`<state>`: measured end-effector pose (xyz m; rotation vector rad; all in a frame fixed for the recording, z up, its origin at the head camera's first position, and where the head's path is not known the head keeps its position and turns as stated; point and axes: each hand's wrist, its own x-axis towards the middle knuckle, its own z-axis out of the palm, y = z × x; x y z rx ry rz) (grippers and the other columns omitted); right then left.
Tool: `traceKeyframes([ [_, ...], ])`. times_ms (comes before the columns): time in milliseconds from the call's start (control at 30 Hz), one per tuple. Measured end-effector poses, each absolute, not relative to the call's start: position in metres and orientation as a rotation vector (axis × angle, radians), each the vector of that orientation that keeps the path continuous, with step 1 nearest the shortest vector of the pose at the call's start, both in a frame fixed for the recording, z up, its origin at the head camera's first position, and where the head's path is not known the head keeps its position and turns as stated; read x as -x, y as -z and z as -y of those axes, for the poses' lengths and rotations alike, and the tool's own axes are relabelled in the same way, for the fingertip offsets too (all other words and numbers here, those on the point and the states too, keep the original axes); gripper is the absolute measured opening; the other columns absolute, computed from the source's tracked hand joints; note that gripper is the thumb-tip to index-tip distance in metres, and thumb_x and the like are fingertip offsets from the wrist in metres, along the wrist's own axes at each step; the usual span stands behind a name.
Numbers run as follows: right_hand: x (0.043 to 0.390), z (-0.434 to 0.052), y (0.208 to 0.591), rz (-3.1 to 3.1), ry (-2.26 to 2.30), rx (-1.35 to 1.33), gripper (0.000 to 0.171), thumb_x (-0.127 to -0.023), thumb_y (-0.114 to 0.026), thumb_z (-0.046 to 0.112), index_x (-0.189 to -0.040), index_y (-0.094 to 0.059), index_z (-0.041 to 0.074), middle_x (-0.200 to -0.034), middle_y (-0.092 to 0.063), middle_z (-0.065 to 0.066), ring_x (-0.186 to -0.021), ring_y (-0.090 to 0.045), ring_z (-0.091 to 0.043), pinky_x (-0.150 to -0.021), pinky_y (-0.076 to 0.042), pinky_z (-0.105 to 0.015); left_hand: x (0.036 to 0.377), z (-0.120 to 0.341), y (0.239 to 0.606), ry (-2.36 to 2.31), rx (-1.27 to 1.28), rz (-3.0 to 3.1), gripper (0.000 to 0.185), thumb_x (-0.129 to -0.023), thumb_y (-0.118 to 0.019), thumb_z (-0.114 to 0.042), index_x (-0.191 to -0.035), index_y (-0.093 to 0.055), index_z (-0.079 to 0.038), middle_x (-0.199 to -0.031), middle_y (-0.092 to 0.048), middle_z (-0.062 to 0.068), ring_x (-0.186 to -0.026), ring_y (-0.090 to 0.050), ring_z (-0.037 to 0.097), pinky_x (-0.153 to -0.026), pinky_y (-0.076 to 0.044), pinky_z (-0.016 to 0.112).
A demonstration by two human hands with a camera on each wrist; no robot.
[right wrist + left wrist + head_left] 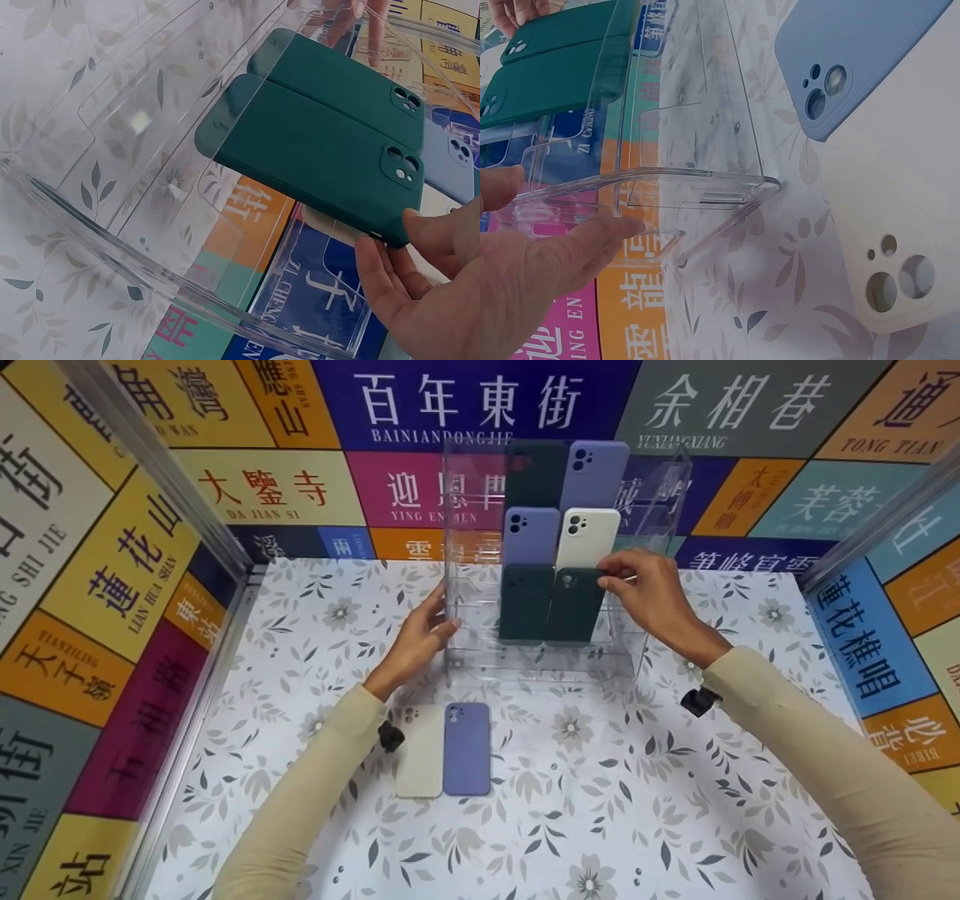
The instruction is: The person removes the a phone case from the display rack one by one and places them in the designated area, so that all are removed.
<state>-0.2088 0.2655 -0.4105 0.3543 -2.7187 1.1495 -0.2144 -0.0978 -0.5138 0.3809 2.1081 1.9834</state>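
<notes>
A clear stepped display stand (pixel 540 664) holds phone cases in pairs on its tiers. My right hand (pixel 649 589) pinches the upper corner of a dark green phone case (pixel 322 161) on the lowest tier, thumb on one face and fingers at its edge. Beside it leans another dark green case (pixel 525 604). On the middle tier are a purple case (pixel 531 536) and a white case (pixel 590 536); above are a dark green case (pixel 536 472) and a purple case (pixel 598 472). My left hand (pixel 416 641) holds the stand's left side, its thumb by the front edge.
On the flower-patterned tabletop (pixel 570 810), a cream phone case (pixel 420 754) and a purple phone case (pixel 466 750) lie side by side in front of the stand, near my left forearm. Panels with coloured street-name signs (pixel 480 401) enclose the back and sides.
</notes>
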Motion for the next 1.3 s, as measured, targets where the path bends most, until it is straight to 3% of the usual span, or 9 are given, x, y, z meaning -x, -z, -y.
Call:
traceKeyframes([
  [167, 0.207, -0.264, 0.410, 2.682, -1.185, -0.358, 0.015, -0.104, -0.074, -0.002, -0.117, -0.080, -0.004, -0.113, -0.076, -0.022, -0.103, -0.074, -0.034, -0.081, -0.050, -0.007, 0.215, 0.098, 0.514, -1.972, -0.384, -2.115, 0.078, -0.112, -0.058, -0.001, -0.178, -0.018, -0.014, -0.173, -0.039, 0.024, -0.151, -0.052, 0.042, -0.118, -0.047, 0.059],
  [400, 0.204, -0.268, 0.404, 2.652, -1.136, -0.270, 0.017, -0.105, -0.075, 0.002, -0.120, -0.081, -0.001, -0.112, -0.078, -0.019, -0.103, -0.075, -0.031, -0.081, -0.050, -0.011, 0.214, 0.098, 0.513, -1.952, -0.365, -2.120, 0.079, -0.112, -0.059, -0.002, -0.178, -0.020, -0.018, -0.173, -0.041, 0.020, -0.150, -0.053, 0.038, -0.118, -0.050, 0.052],
  [700, 0.194, -0.276, 0.390, 2.578, -1.122, -0.274, 0.016, -0.103, -0.077, 0.003, -0.118, -0.082, 0.000, -0.109, -0.077, -0.015, -0.096, -0.068, -0.005, -0.084, -0.053, -0.010, 0.214, 0.098, 0.512, -1.963, -0.345, -2.108, 0.079, -0.111, -0.059, -0.002, -0.178, -0.020, -0.019, -0.174, -0.039, 0.020, -0.150, -0.053, 0.039, -0.117, -0.050, 0.053],
  [900, 0.185, -0.283, 0.391, 2.557, -1.148, -0.278, 0.019, -0.101, -0.078, 0.000, -0.120, -0.083, 0.001, -0.109, -0.077, -0.016, -0.095, -0.072, -0.009, -0.081, -0.053, -0.008, 0.214, 0.099, 0.513, -1.945, -0.355, -2.126, 0.078, -0.112, -0.059, -0.003, -0.178, -0.019, -0.017, -0.175, -0.038, 0.020, -0.151, -0.052, 0.039, -0.118, -0.049, 0.054],
  [1100, 0.178, -0.288, 0.395, 2.544, -1.161, -0.281, 0.019, -0.101, -0.078, -0.001, -0.119, -0.083, 0.000, -0.109, -0.077, -0.015, -0.092, -0.068, 0.002, -0.080, -0.053, -0.007, 0.214, 0.099, 0.513, -1.945, -0.385, -2.129, 0.078, -0.112, -0.059, -0.004, -0.178, -0.020, -0.020, -0.174, -0.039, 0.019, -0.151, -0.052, 0.039, -0.118, -0.049, 0.054],
  [1300, 0.172, -0.291, 0.405, 2.550, -1.197, -0.300, 0.020, -0.100, -0.078, -0.004, -0.119, -0.082, -0.003, -0.110, -0.075, -0.019, -0.092, -0.067, 0.001, -0.082, -0.053, -0.007, 0.215, 0.099, 0.515, -1.946, -0.395, -2.144, 0.078, -0.112, -0.059, -0.003, -0.178, -0.021, -0.018, -0.173, -0.041, 0.019, -0.149, -0.053, 0.039, -0.118, -0.049, 0.054],
])
